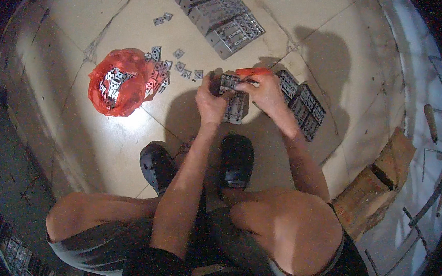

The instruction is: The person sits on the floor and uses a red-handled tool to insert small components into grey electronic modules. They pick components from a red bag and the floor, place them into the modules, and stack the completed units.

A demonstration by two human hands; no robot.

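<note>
My left hand (211,101) is closed round the side of a grey, slotted metal block (235,111), held upright above the tiled floor between my feet. At its upper end my right hand (266,91) pinches a slim tool with a red handle (254,71). The tool's tip lies close to the block's top face, and its exact kind is unclear. Just right of my right hand, more grey slotted blocks (308,109) lie on the floor. Several small grey metal plates (161,70) are scattered to the left of my hands.
A red plastic bag (94,90) of small metal pieces lies open at the left. Stacked grey blocks (231,32) stand at the far side. My dark clogs (237,160) are below my hands. A torn cardboard box (363,200) and thin rods (417,232) lie at the right.
</note>
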